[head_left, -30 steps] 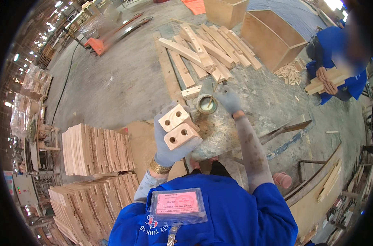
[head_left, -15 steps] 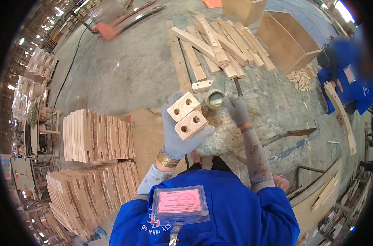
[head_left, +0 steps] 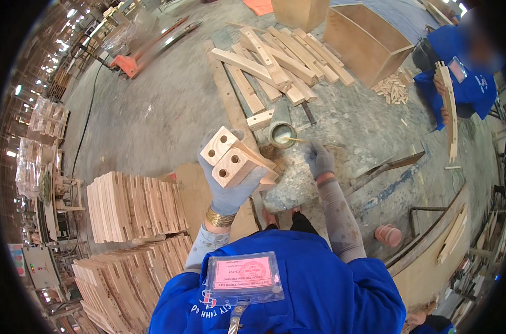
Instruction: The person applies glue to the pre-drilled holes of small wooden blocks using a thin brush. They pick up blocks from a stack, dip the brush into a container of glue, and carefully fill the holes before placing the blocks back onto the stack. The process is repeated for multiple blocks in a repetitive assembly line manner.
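My left hand point(head_left: 229, 193), in a grey glove, is closed round two pale wooden pieces point(head_left: 236, 165) held side by side. Their ends face up, each with two round drilled holes. Gloved in grey too, my right hand point(head_left: 320, 160) pinches a thin yellowish stick point(head_left: 302, 141). The stick's far end reaches into a round pot point(head_left: 282, 135) with whitish stuff in it. Just beyond the pot lie a short drilled wooden block point(head_left: 260, 119) and a dark-handled tool point(head_left: 309, 113), its head hidden under wood.
Long wooden bars point(head_left: 286, 64) lie piled ahead, near an open plywood box point(head_left: 364, 47) and a heap of dowels point(head_left: 392, 90). Stacked wooden parts point(head_left: 133, 206) stand at left. On the right a co-worker point(head_left: 458, 72) holds a curved wooden piece point(head_left: 448, 111). A pink cup point(head_left: 387, 235) sits lower right.
My right hand has drawn back from the pot, and the stick now shows reaching into it. The wooden pieces in my left hand have tilted, showing their sides. The co-worker's curved piece stands more upright.
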The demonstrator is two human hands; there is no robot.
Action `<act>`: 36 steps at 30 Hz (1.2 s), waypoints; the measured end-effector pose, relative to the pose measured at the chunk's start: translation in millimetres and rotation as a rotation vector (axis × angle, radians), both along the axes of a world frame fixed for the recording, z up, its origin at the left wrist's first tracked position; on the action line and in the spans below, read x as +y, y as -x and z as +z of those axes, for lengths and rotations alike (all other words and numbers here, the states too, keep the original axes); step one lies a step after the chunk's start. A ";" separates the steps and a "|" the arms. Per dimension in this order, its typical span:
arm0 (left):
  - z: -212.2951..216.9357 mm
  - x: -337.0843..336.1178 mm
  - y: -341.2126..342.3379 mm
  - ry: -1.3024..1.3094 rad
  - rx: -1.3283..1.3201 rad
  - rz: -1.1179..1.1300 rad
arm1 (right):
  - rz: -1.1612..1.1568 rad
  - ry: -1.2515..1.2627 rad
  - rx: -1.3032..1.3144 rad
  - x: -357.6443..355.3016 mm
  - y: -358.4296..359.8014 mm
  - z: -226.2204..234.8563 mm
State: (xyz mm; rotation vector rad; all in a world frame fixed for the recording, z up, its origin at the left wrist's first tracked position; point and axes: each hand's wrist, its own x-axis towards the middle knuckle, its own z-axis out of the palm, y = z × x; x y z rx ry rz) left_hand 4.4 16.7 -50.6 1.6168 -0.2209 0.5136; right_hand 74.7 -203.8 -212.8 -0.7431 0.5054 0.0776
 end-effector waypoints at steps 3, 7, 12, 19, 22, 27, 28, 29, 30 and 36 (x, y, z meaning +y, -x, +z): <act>5.4 -2.7 -0.6 -0.014 -0.004 -0.031 | -0.060 0.054 0.055 -2.9 -10.2 -1.1; 14.3 -11.1 -4.6 -0.056 0.014 -0.093 | -0.039 -0.006 -0.302 -23.5 -32.6 40.6; 29.2 -21.5 -10.9 -0.148 -0.023 -0.025 | -0.124 0.629 -0.787 9.9 -9.4 262.8; 27.1 -24.3 -17.5 -0.063 -0.045 -0.104 | 0.151 1.299 -1.096 58.4 26.2 354.3; 32.8 -23.7 -15.2 -0.100 -0.052 -0.110 | 0.193 1.387 -1.211 67.0 24.0 356.8; 34.6 -23.5 -11.1 -0.053 -0.069 -0.085 | 0.243 1.522 -1.262 69.6 22.2 357.1; 34.4 -23.4 -11.0 -0.042 -0.067 -0.086 | 0.277 1.512 -1.240 71.0 23.3 358.2; 34.1 -23.0 -10.9 -0.030 -0.065 -0.087 | 0.310 1.502 -1.218 72.9 25.1 360.1; 33.7 -22.0 -11.0 -0.059 -0.067 -0.082 | 0.343 1.491 -1.195 74.6 26.1 360.8; 32.7 -21.4 -10.1 -0.097 -0.050 -0.091 | 0.308 1.514 -1.282 80.4 18.4 349.8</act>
